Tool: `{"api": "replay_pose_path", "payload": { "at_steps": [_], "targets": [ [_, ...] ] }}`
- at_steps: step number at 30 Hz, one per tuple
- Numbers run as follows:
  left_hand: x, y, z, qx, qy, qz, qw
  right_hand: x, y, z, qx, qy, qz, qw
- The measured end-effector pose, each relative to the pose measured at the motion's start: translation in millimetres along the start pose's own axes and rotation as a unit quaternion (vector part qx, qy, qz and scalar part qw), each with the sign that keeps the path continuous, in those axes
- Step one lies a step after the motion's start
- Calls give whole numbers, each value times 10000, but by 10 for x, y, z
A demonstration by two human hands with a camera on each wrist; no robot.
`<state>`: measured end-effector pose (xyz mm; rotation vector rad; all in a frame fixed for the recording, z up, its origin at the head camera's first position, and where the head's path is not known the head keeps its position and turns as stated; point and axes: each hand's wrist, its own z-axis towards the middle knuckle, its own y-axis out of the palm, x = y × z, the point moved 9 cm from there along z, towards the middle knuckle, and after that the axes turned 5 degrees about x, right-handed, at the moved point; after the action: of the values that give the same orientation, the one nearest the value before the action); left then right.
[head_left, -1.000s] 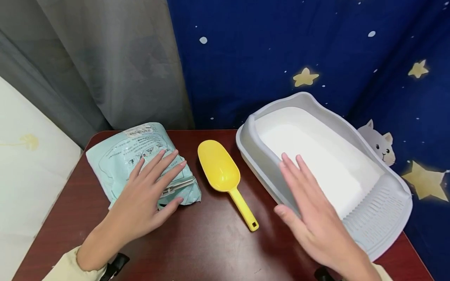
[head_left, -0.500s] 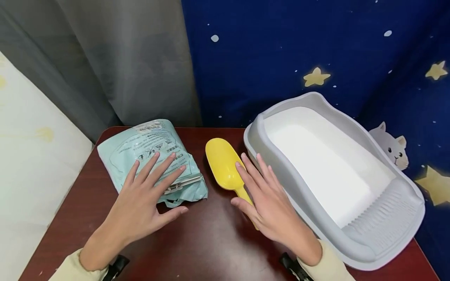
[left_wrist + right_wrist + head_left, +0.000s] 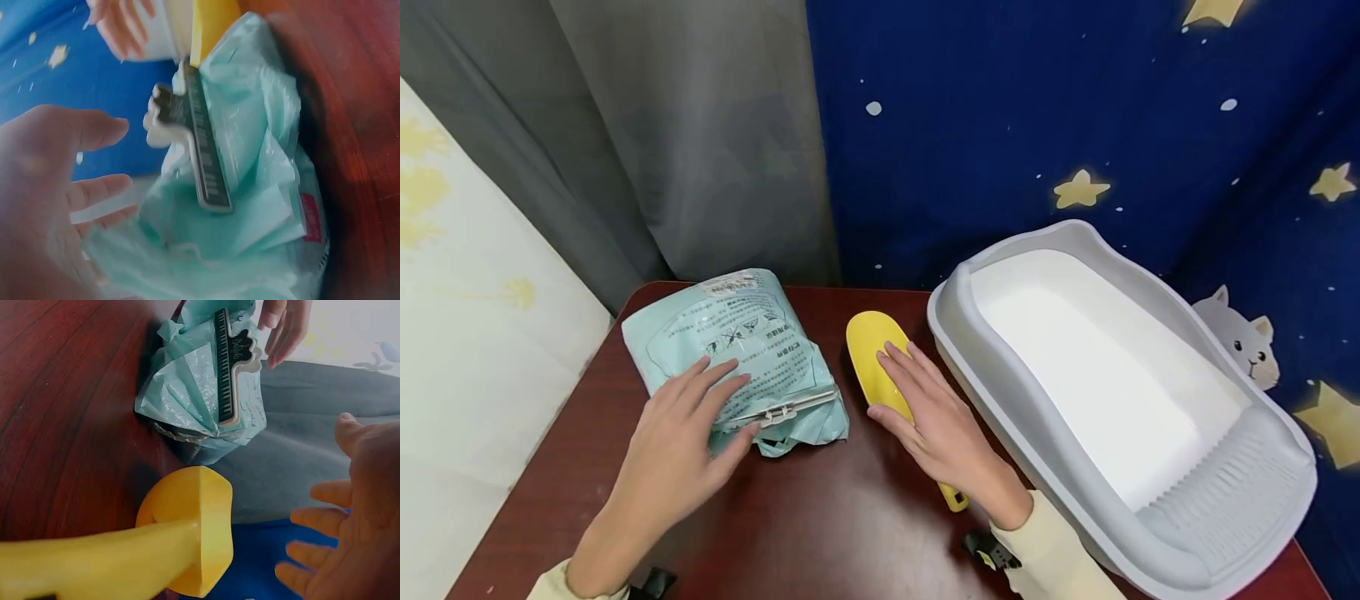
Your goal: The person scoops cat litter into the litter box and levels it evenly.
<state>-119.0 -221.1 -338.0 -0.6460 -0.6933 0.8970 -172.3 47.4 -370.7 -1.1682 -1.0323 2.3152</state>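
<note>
A light-blue plastic bag (image 3: 730,325) with printed text lies at the left of the table, its folded end held by a long clip (image 3: 786,410). Over the bag's near left side hovers my left hand (image 3: 666,454), fingers spread and slightly bent, holding nothing. The left wrist view shows the thumb apart from the clip (image 3: 203,144). A yellow scoop (image 3: 867,346) lies right of the bag. My right hand (image 3: 943,437) is above it, covering part of the bowl and handle in the head view. In the right wrist view its fingers are apart from the scoop (image 3: 215,531).
A grey litter box (image 3: 1015,375) with a white interior and a ridged, slotted front lip stands at the right, close beside the right forearm. The dark red table (image 3: 820,517) ends at a grey curtain (image 3: 722,150) and a blue starry curtain (image 3: 955,150).
My right hand has moved left from over the litter box to over the scoop. My left hand has drawn back toward the bag's near side, its fingers more bent. The head view has shifted slightly.
</note>
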Motion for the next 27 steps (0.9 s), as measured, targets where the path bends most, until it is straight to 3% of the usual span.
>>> {"api": "replay_pose_path", "payload": {
  "at_steps": [4, 7, 14, 19, 27],
  "targets": [
    [-100, -128, -54, 591, -192, -220, 9978, -40, 26, 52, 129, -313, 159, 9993],
    [-129, -170, -112, 781, -166, -342, 9962, -75, 53, 90, 209, -519, 82, 9984],
    [-19, -54, -182, 519, 538, -562, 9956, -193, 151, 212, 177, -587, 88, 9981],
    [42, 45, -166, 346, 826, -440, 9950, -349, 320, 333, -1, -807, -28, 9967],
    [54, 124, -155, -126, 527, 201, 9983, -632, 626, 419, -215, -1276, -660, 9894]
  ]
}}
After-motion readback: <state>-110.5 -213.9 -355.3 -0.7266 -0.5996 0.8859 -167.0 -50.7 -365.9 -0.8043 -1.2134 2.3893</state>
